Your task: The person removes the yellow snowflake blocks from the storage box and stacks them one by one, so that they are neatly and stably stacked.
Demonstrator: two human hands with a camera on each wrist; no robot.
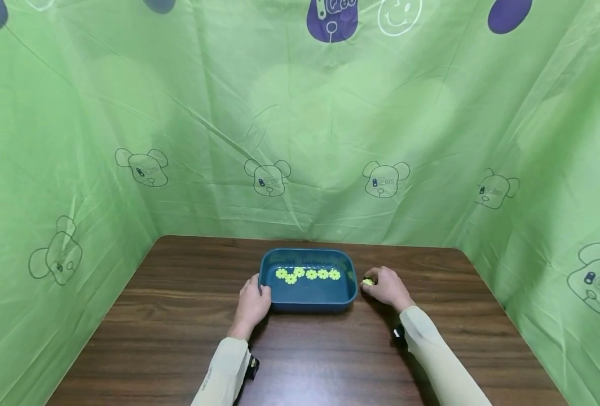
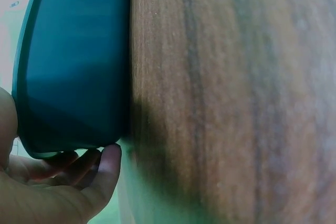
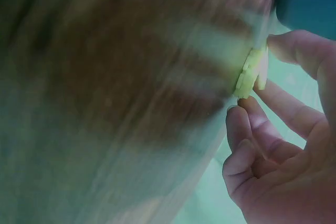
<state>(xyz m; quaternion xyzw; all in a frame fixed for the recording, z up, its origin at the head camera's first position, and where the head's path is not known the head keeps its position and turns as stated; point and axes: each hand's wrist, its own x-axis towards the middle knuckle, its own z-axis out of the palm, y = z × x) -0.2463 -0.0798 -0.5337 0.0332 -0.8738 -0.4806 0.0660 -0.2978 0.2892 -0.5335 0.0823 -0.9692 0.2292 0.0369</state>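
Observation:
A dark blue rectangular plastic tub point(image 1: 310, 307) sits on the wooden table. Inside it lie several yellow-green flower-shaped pieces point(image 1: 312, 274) in a wavy row. My left hand point(image 1: 252, 303) grips the tub's left end, thumb over the rim. In the left wrist view, its fingers point(image 2: 107, 163) curl against the tub's outer end wall. Just right of the tub, my right hand point(image 1: 388, 287) pinches a yellow-green flower-shaped piece point(image 1: 367, 281) between thumb and fingers, low over the table. Seen edge-on in the right wrist view, the piece point(image 3: 249, 74) looks doubled, like two stacked together.
The dark wood-grain table point(image 1: 178, 316) has rounded far corners. Green sheeting point(image 1: 310, 129) printed with bear heads encloses its back and sides. A dark device is worn at each wrist, below the pale sleeves point(image 1: 226, 366).

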